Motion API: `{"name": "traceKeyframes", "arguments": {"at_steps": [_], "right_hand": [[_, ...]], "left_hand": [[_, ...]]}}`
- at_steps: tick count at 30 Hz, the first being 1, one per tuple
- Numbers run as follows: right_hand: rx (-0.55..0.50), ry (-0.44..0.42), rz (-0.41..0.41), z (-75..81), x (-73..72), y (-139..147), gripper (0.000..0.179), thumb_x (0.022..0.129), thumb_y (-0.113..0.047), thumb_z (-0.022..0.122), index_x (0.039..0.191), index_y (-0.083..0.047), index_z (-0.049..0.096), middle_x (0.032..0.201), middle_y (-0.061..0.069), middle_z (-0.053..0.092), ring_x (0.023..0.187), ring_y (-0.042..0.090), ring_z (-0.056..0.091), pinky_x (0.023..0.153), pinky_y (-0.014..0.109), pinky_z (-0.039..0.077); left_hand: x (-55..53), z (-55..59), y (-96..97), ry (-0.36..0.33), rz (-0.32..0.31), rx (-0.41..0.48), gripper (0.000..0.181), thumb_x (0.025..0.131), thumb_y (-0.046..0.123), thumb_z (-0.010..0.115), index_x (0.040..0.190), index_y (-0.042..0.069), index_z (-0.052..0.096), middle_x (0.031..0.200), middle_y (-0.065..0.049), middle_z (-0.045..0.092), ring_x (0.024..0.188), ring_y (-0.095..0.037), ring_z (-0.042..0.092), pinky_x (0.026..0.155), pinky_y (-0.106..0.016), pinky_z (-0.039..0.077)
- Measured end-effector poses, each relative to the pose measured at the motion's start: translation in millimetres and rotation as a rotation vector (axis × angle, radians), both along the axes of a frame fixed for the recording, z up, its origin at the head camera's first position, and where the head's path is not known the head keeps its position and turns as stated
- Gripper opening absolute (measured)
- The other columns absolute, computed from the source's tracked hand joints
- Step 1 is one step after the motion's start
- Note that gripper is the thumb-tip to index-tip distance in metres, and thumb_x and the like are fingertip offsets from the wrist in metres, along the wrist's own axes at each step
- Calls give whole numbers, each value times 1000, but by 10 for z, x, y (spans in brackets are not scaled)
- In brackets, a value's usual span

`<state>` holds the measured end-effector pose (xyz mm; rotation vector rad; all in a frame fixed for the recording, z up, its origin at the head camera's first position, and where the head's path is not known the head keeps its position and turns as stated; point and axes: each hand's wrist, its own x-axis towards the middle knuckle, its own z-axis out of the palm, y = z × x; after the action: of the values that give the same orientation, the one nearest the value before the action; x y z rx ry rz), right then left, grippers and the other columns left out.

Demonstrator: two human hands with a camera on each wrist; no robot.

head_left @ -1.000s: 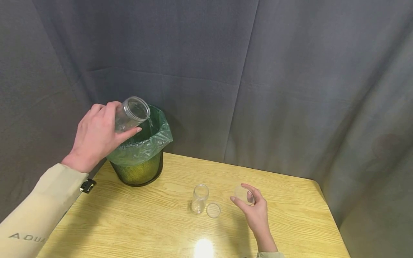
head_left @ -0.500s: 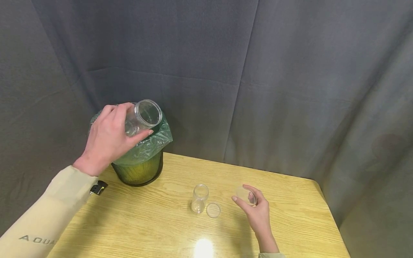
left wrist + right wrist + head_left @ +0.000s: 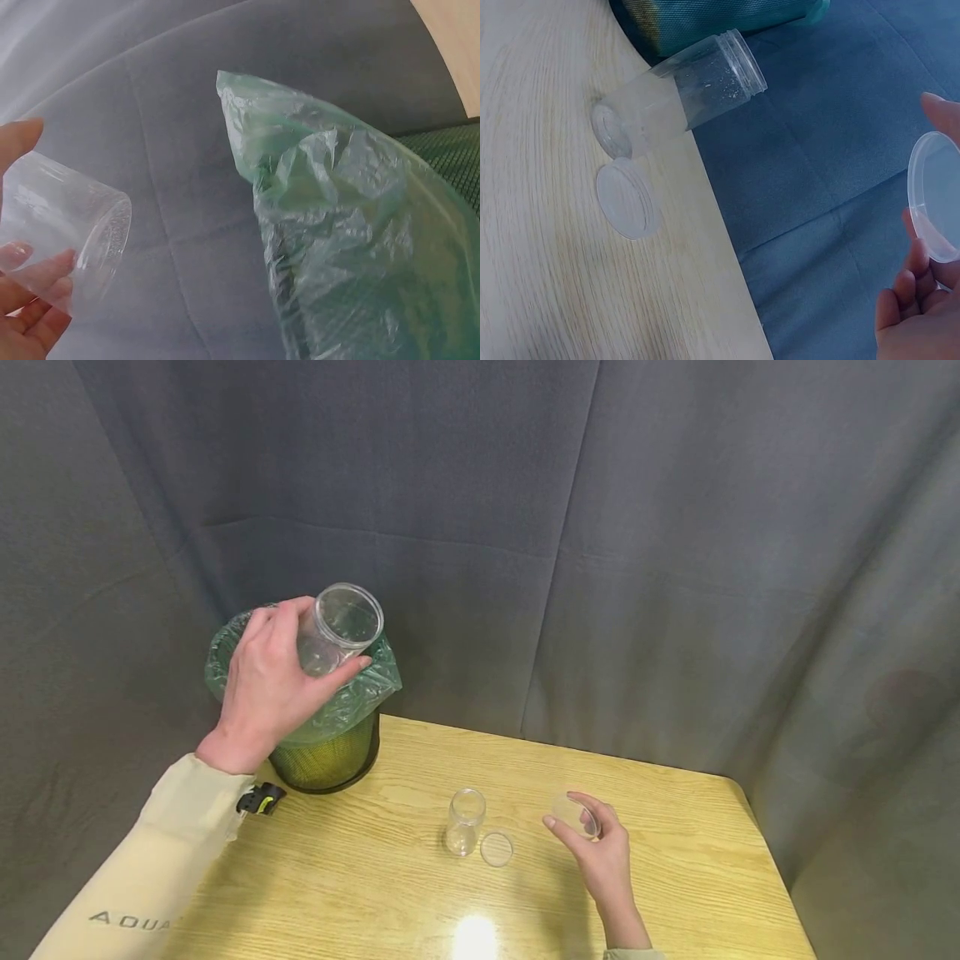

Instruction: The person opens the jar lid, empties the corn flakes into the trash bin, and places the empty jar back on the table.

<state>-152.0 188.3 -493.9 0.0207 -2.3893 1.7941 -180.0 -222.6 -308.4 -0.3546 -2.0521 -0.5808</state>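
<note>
My left hand [image 3: 273, 681] grips a clear plastic jar [image 3: 341, 627] over the lined bin, the jar tilted with its uncapped mouth toward the upper right. In the left wrist view the jar [image 3: 71, 232] shows see-through, with small droplets or specks near one end. Between thumb and fingers, my right hand [image 3: 603, 852] holds a clear round lid [image 3: 577, 817] by its edge above the table. A second clear jar [image 3: 465, 822] stands upright and uncapped on the table, to the left of that hand. Beside its base a second lid [image 3: 497, 849] lies flat.
A mesh waste bin [image 3: 326, 760] with a green plastic liner [image 3: 378, 681] stands at the table's back left. The wooden table [image 3: 420, 910] ends at a grey curtain [image 3: 465, 527] behind and at the sides.
My left hand has moved right over the bin with the jar, whose mouth now points further up. The right hand with its lid has shifted very slightly right. The standing jar has not moved.
</note>
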Motion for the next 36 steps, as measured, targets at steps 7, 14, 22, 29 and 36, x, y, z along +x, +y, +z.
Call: {"name": "traceKeyframes", "arguments": {"at_steps": [7,14,22,29,36], "right_hand": [[9,4,-10,-1,-7,40,52,84,-25,85,129,-10,66,120,12,52,117,27,42,99,53,36],[2,-14,-16,16,3,75,50,86,-28,83,130,-9,66,118,11,50,119,24,39,101,50,31],[-6,-37,-17,-19,-7,145,55,88,-27,82,134,-6,62,125,13,46,135,35,33,109,69,24],[-6,-54,-32,-21,-16,200,58,87,-30,83,136,-7,62,124,11,43,136,35,32,111,66,24],[-10,-63,-27,-39,7,250,60,86,-32,84,136,-8,61,123,13,42,147,41,24,117,62,17]], "left_hand": [[5,-40,80,-54,-6,60,75,69,38,94,123,-1,59,104,-14,67,97,-33,53,76,-46,45],[-8,-104,186,-81,-28,99,76,69,40,94,124,2,59,105,-12,67,98,-32,52,75,-46,46],[-11,-198,348,-97,-69,125,77,69,42,93,124,3,58,105,-10,67,99,-31,55,76,-48,47],[-6,-315,529,-125,-127,163,76,68,44,94,125,6,59,102,-6,66,94,-27,53,73,-45,46],[-7,-453,718,-159,-171,165,77,68,45,94,124,7,59,105,-6,67,97,-26,55,76,-46,48]]}}
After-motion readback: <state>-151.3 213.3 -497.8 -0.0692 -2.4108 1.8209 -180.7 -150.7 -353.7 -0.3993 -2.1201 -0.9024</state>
